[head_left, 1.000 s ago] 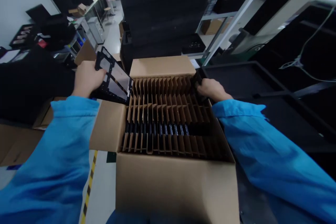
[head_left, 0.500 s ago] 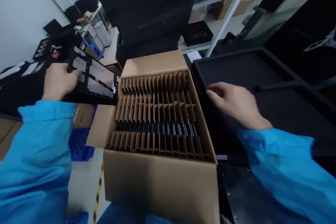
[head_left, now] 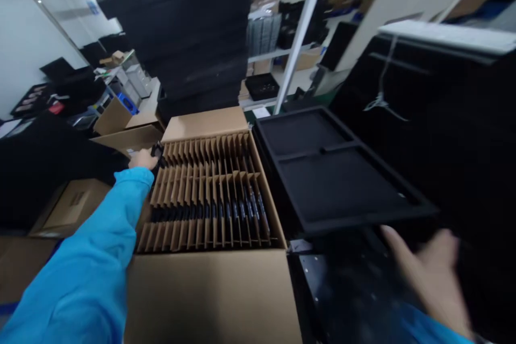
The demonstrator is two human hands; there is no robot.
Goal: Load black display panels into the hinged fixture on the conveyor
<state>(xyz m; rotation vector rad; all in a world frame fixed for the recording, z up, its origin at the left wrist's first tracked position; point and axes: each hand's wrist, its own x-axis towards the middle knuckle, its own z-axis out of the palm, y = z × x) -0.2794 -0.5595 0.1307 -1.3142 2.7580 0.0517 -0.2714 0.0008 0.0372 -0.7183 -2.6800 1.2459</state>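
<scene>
At the far left corner of the cardboard box (head_left: 213,285), my left hand (head_left: 143,159) has its fingers closed on a black frame panel (head_left: 157,153). Only a small dark part of the panel shows beside the fingers; the rest is hidden. Inside the box, cardboard dividers (head_left: 201,183) form narrow slots, with thin dark panels (head_left: 236,208) standing on edge in several of them. My right hand (head_left: 433,266) is blurred, near the front right corner of a black tray (head_left: 342,220). Its thumb and fingers are apart, and nothing shows between them.
Tall stacked black trays (head_left: 189,37) rise behind the box. A white post (head_left: 300,37) stands behind the black tray. To the left are an open carton (head_left: 116,118) and another cardboard box (head_left: 74,207). A white cord (head_left: 380,101) hangs at the right.
My left hand has moved forward to the box's far left corner with the frame panel, which is now mostly hidden. My right hand has gone from above the tray to its front right corner. The view has shifted.
</scene>
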